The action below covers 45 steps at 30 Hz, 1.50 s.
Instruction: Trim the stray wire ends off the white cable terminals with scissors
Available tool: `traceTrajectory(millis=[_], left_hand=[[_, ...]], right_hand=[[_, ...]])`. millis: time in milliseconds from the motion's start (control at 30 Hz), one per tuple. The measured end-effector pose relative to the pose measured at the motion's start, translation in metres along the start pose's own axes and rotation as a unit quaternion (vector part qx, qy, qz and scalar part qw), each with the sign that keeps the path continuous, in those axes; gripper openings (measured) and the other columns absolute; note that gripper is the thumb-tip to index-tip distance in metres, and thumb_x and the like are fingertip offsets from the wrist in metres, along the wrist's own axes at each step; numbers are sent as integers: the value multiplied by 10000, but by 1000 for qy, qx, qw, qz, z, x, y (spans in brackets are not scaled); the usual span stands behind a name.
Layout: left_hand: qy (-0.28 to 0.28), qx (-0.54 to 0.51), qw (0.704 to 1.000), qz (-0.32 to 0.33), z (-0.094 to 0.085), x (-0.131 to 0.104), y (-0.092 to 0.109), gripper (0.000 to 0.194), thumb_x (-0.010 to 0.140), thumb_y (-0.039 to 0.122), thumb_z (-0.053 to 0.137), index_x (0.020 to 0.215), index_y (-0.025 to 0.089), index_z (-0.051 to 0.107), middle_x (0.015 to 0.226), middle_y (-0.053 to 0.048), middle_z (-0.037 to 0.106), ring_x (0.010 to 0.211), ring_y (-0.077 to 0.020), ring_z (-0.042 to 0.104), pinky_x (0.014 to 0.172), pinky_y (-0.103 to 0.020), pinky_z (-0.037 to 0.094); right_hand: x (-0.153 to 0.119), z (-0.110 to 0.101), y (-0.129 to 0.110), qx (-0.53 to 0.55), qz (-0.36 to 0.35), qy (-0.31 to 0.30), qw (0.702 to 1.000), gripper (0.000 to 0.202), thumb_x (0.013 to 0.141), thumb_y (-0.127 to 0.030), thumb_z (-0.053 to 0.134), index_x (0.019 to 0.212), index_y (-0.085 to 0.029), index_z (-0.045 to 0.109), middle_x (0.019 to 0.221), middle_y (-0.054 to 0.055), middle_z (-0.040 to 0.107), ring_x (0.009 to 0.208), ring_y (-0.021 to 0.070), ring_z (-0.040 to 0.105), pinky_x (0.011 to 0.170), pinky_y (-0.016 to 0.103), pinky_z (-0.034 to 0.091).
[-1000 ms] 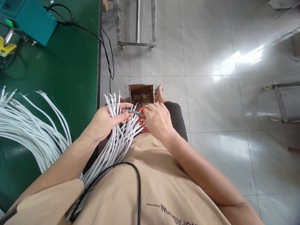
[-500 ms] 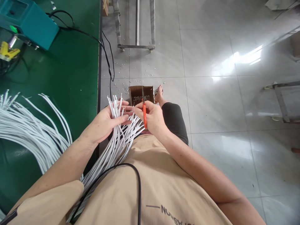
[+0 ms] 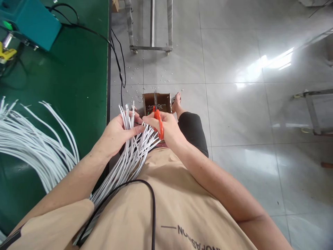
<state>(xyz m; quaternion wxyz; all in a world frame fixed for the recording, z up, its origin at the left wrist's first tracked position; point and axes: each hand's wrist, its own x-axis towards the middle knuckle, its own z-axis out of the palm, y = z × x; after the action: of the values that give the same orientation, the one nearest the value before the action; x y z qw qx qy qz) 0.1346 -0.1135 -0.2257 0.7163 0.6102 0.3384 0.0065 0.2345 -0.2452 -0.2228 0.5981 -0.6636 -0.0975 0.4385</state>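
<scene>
A bundle of thin white cables [image 3: 130, 152] runs up across my lap, its cut ends pointing away from me. My left hand [image 3: 119, 133] is closed around part of the bundle near the ends, thumb across the front. Red-handled scissors [image 3: 160, 126] are in my right hand [image 3: 168, 128], their blades pointing forward over the cardboard box. The fingertips of my right hand are beside the cable ends, close to my left fingers; whether they pinch a cable is hidden.
An open cardboard box [image 3: 170, 100] with small scraps stands on the floor between my legs. On the green table [image 3: 78, 69] at left lie more white cables [image 3: 39, 149] and a teal machine [image 3: 39, 24]. A metal frame [image 3: 151, 48] stands ahead.
The scissors have turned, so both handle loops and the blades show more clearly. My left fingers have drawn in around the cables. The view has shifted slightly.
</scene>
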Motion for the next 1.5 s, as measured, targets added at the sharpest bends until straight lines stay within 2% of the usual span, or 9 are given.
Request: traceTrajectory(millis=[100,200,267,333,467,700,900,1233,1500], left_hand=[[18,-3,1000,0,3,-2,1,455,547,259,840,917,164,593,942,-14,656,734,-119,599,772,-292,492],[16,-19,1000,-9,5,-4,4,466,544,252,838,912,164,566,943,-27,669,706,-127,613,750,-308,504],[11,-30,999,-13,4,-4,4,441,559,237,830,890,164,549,870,-13,669,683,-124,617,716,-291,503],[4,-41,999,-15,3,-3,4,414,574,217,821,875,165,541,801,9,652,662,-113,613,687,-269,496],[-6,-59,998,-13,2,-3,3,378,600,189,805,868,166,538,743,34,614,651,-102,610,669,-248,486],[10,-28,1000,8,5,-4,5,376,588,221,809,849,168,544,744,38,615,642,-105,599,691,-263,482],[32,28,998,41,4,-3,1,360,592,257,802,856,179,570,859,-4,659,721,-137,610,753,-294,481],[95,224,966,85,4,-8,5,289,633,302,766,847,193,606,829,-4,694,797,-185,632,811,-316,453],[81,237,964,88,2,-7,2,200,680,258,709,835,186,604,909,-24,705,847,-199,649,826,-332,473]], right_hand=[[-1,-4,1,21,9,-9,1000,352,773,-493,582,639,-171,543,534,-47,441,482,71,344,477,228,279],[-3,-10,9,-92,-32,30,995,343,780,-483,578,647,-168,546,587,-29,487,533,85,396,513,232,301],[-4,-14,17,-232,-80,44,969,310,778,-427,588,623,-164,537,629,-17,511,571,90,414,544,235,302],[-5,-16,23,-353,-123,40,927,304,786,-371,571,578,-162,499,647,-11,510,576,86,398,562,243,284],[-7,-15,25,-466,-163,26,870,263,787,-298,548,572,-159,488,630,-16,500,573,85,382,612,262,268],[-11,-13,15,-531,-163,18,832,255,813,-314,542,614,-155,555,648,9,555,584,103,433,639,283,270],[-14,-14,11,-567,-181,27,803,249,832,-317,544,647,-159,595,681,33,594,653,141,507,653,303,274],[-19,-8,11,-594,-151,38,789,230,861,-305,516,752,-156,654,707,76,629,720,195,569,631,320,291],[-20,-8,14,-596,-148,33,788,234,865,-317,525,755,-156,656,712,65,627,726,187,577,611,303,310]])
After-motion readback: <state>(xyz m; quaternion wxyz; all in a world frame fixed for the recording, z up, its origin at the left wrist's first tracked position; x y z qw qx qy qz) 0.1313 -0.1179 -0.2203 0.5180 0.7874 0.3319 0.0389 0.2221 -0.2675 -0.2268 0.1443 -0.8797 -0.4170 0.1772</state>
